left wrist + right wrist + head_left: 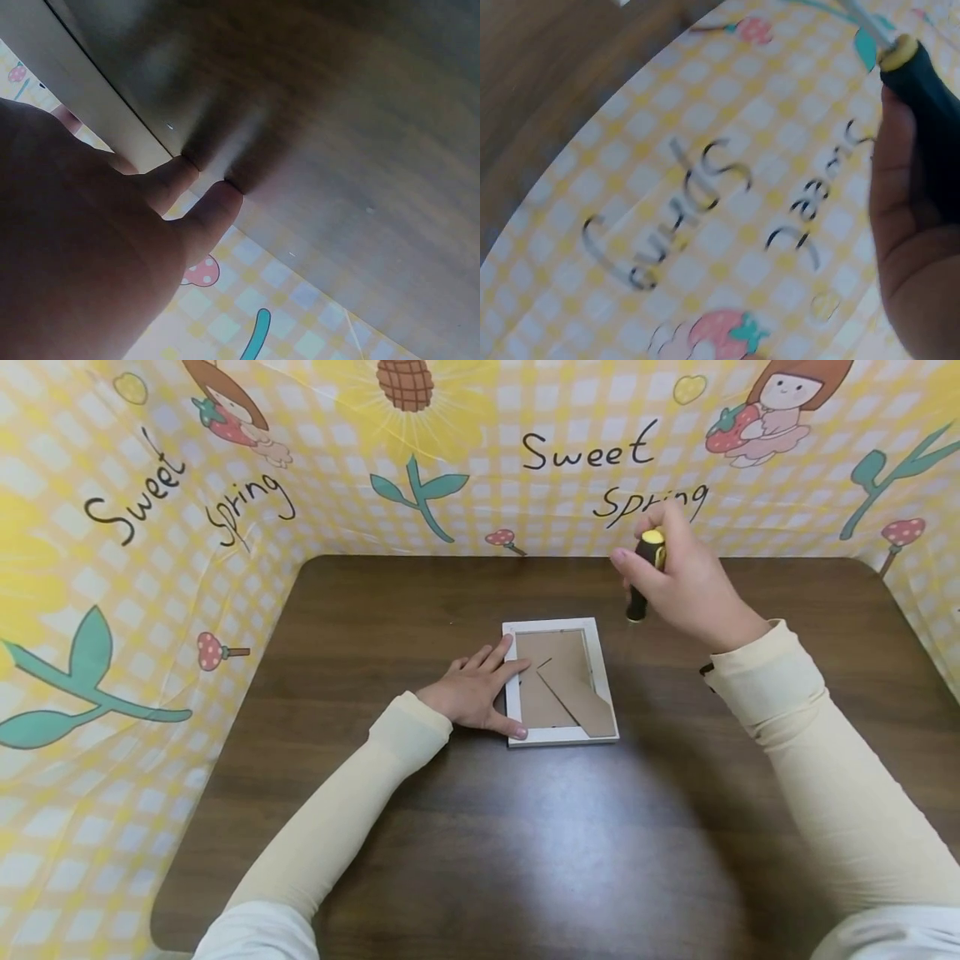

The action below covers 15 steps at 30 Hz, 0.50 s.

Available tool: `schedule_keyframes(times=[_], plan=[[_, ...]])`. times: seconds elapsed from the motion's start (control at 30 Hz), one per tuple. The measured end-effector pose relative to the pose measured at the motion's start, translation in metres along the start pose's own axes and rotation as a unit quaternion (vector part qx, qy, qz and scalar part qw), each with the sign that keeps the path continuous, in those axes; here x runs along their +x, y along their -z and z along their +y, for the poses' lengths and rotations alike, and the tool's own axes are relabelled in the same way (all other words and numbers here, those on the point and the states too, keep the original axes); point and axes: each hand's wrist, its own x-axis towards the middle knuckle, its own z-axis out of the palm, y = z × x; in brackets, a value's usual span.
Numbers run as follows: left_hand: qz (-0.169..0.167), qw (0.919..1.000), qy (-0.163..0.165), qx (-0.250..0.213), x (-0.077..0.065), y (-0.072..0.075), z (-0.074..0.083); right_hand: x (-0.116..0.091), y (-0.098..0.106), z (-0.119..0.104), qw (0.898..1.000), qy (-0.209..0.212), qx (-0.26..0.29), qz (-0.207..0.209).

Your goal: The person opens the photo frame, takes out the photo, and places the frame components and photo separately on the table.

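Note:
A white picture frame [558, 737] lies back side up on the table, its brown backing board [551, 643] and fold-out stand showing. My left hand [476, 685] rests spread on the frame's left edge, thumb at the lower corner. In the left wrist view, two fingers of the left hand [172, 202] touch the tabletop beside the frame's side. Up and to the right of the frame, my right hand [693, 581] grips a screwdriver [637, 606] by its black and yellow handle, held above the table. The right wrist view shows its metal shaft [868, 21] leaving the yellow collar.
The dark wooden table [420, 860] has rounded corners. A yellow checked cloth [315, 518] printed with flowers and lettering stands as walls at the back, left and right of it.

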Motion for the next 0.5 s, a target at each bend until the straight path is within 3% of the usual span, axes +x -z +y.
schedule_keyframes(times=[0.1, 0.23, 0.4, 0.5], plan=[[-0.001, 1.0000, 0.000, -0.003, -0.001, 0.001, -0.001, -0.003, 0.008, 0.017, 0.994, -0.045, -0.094, -0.042], [0.001, 1.0000, 0.000, -0.007, -0.002, 0.001, -0.002, -0.009, 0.011, 0.049, 0.971, -0.083, -0.183, -0.127], [-0.001, 0.9999, -0.002, -0.011, -0.001, 0.000, -0.001, -0.018, 0.016, 0.092, 0.946, -0.140, -0.201, -0.212], [0.001, 0.9999, -0.004, -0.010, 0.000, 0.000, 0.000, -0.025, 0.020, 0.112, 0.933, -0.168, -0.207, -0.242]])
